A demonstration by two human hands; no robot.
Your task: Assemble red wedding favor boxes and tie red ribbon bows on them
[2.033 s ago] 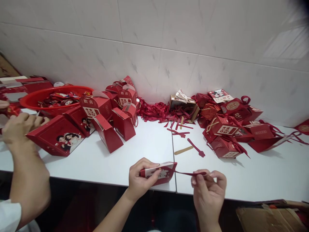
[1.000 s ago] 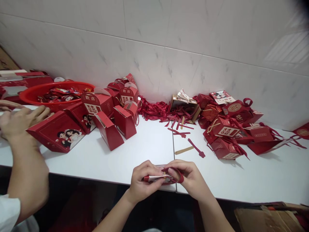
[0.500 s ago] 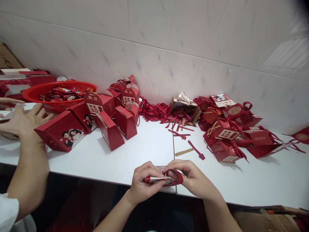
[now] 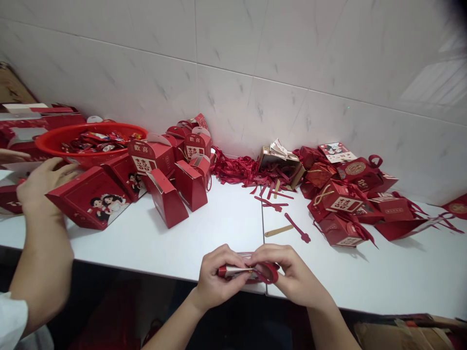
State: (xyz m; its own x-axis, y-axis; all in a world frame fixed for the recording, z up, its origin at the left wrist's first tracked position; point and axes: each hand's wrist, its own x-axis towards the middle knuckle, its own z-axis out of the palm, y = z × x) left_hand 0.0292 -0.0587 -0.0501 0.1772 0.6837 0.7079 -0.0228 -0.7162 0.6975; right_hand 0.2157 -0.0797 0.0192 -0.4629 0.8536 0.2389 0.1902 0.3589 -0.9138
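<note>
A small red gift box (image 4: 233, 272) is held at the table's front edge, its top pointing up toward me and its body mostly hidden by my fingers. My left hand (image 4: 219, 277) grips its left side between thumb and fingers. On the right, my right hand (image 4: 292, 272) is closed round a looped dark red strap (image 4: 270, 273) at the top of the box, thumb and fingers pinching near the middle. What the fingertips press together there is too small to tell. Beyond my hands lie a dark red flower-ended strip (image 4: 297, 227) and a tan strip (image 4: 278, 230).
Red gift boxes (image 4: 191, 184) stand at the left, near a red basin (image 4: 54, 138) of wrapped sweets. A co-worker's hand (image 4: 44, 187) is beside them. Red ribbons (image 4: 235, 169) lie by the wall, next to an open carton (image 4: 295, 167). More red boxes (image 4: 343, 199) are piled right.
My right fingers have shifted slightly inward over the box top, and the strap loop has tilted down. The co-worker's hands have moved, and a red box now shows beneath them.
</note>
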